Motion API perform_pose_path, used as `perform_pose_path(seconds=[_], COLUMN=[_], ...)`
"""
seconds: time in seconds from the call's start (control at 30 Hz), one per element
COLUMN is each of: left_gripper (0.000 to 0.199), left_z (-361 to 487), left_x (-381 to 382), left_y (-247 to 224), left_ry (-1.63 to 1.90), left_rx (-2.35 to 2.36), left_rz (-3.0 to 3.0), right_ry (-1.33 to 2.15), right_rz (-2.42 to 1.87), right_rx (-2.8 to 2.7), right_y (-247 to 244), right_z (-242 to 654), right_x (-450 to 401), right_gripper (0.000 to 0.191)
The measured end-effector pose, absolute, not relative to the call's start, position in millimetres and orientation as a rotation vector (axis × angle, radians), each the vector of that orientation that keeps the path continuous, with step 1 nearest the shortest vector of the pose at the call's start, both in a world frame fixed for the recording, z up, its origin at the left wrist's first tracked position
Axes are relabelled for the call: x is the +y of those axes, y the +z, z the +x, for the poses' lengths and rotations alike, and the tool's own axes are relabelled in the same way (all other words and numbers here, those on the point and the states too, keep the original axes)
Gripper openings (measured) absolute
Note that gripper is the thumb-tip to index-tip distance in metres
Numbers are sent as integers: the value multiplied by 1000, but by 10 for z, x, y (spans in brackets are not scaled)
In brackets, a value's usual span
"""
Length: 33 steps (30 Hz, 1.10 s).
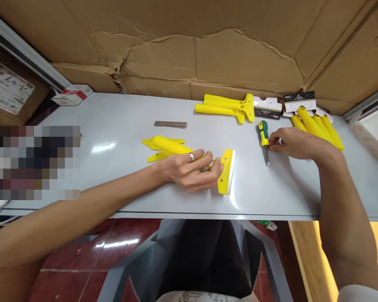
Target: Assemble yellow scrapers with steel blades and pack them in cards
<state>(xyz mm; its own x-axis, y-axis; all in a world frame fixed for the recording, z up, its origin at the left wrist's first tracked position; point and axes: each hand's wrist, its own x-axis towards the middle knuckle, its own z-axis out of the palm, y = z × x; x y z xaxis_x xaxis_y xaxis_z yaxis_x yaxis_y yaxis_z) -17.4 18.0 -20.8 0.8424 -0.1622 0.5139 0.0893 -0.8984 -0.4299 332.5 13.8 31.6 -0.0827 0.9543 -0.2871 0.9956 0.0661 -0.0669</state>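
My left hand (pixel 192 170) is closed around the yellow handle of a scraper (pixel 226 172). The scraper's wide head and its blade edge point right, close above the tabletop. My right hand (pixel 294 142) is bent, with thumb and forefinger pinched at the yellow collar of a green-and-yellow screwdriver (pixel 263 133). The screwdriver's shaft points toward the table's front edge. Flat yellow plastic pieces (pixel 157 157) lie under and beside the scraper's handle. A small stack of grey metal blades (pixel 170 124) rests behind them.
Two yellow scraper handles (pixel 220 110) lie at the back, next to black-and-white packaging (pixel 267 110). Several yellow handles with cards (pixel 316 128) are piled at the right. A small white-and-red box (pixel 72 95) sits at the back left. Cardboard (pixel 192 54) stands behind the grey table (pixel 119 121).
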Motion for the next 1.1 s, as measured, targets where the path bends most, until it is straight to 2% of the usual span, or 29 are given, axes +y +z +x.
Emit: perform_pose_path(seconds=[0.13, 0.2, 0.27, 0.33, 0.47, 0.53, 0.7, 0.93, 1.1], left_gripper=[12, 15, 17, 15, 11, 11, 12, 13, 15], left_z=[-169, -168, -169, -173, -174, -166, -143, -164, -161], left_x=[186, 189, 191, 190, 178, 168, 153, 164, 160], left_y=[-204, -207, -214, -217, -201, -187, -181, -221, -192], left_ry=[-796, -877, -887, -872, -902, -920, -929, -864, -996], left_rx=[-31, -11, 12, 63, 131, 108, 105, -83, 10], left_rz=[-2755, -2786, -2758, -2653, -2534, -2603, -2631, -2798, -2574], right_ry=[-348, -273, -250, -466, -1222, -1347, -1146, -611, -606], right_rz=[2140, 2221, 2253, 2185, 1897, 1822, 1525, 1327, 1321], right_rx=[2297, 2436, 2642, 2919, 3192, 3220, 3410, 3634, 3663], right_y=[398, 455, 497, 512, 455, 391, 190, 77, 85], right_z=[3300, 3242, 3129, 2963, 2593, 2455, 2296, 2263, 2280], right_x=[81, 35, -21, -87, -231, -280, -281, -246, -252], right_gripper=[7, 14, 12, 5, 17, 17, 12, 15, 12])
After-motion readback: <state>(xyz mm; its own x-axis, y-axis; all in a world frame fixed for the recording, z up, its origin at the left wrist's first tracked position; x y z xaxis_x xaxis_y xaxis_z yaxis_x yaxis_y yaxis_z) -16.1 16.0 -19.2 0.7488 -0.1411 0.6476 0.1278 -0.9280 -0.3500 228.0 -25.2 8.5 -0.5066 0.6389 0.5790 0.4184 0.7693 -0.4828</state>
